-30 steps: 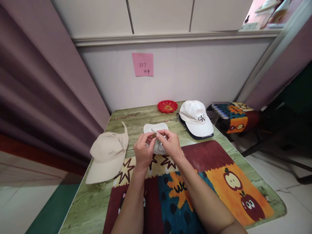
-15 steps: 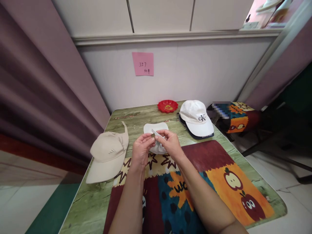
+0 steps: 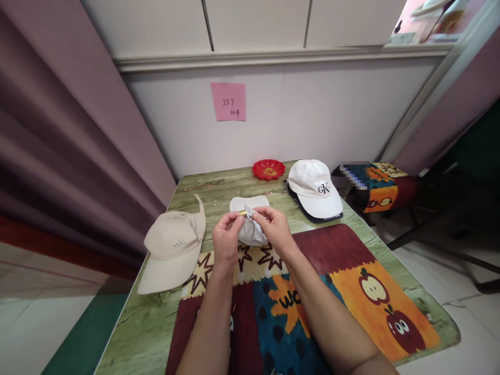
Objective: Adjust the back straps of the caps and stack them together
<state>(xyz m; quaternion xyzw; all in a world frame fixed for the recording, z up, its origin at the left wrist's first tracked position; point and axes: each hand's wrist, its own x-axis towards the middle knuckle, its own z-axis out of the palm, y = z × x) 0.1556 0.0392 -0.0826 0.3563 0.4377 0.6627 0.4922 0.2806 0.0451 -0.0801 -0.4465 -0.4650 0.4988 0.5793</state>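
Note:
A white cap [image 3: 250,204] lies on the table in front of me, brim pointing away. My left hand [image 3: 225,240] and my right hand [image 3: 274,227] meet over its back. Together they pinch the cap's strap [image 3: 249,211], whose small gold-coloured buckle shows at the fingertips. The left fingers hold the buckle end. The right fingers hold the white strap just beside it. Much of the cap's crown is hidden behind my hands.
A beige cap [image 3: 173,249] lies at the left of the green wood-patterned table [image 3: 219,187]. A white cap with black letters [image 3: 315,188] sits on a dark cap at the right. A red dish [image 3: 267,169] stands by the wall. A colourful mat [image 3: 351,276] covers the near table.
My hands stay at the back of the white cap; the fingers have shifted on the strap, and the gold buckle now shows at the fingertips.

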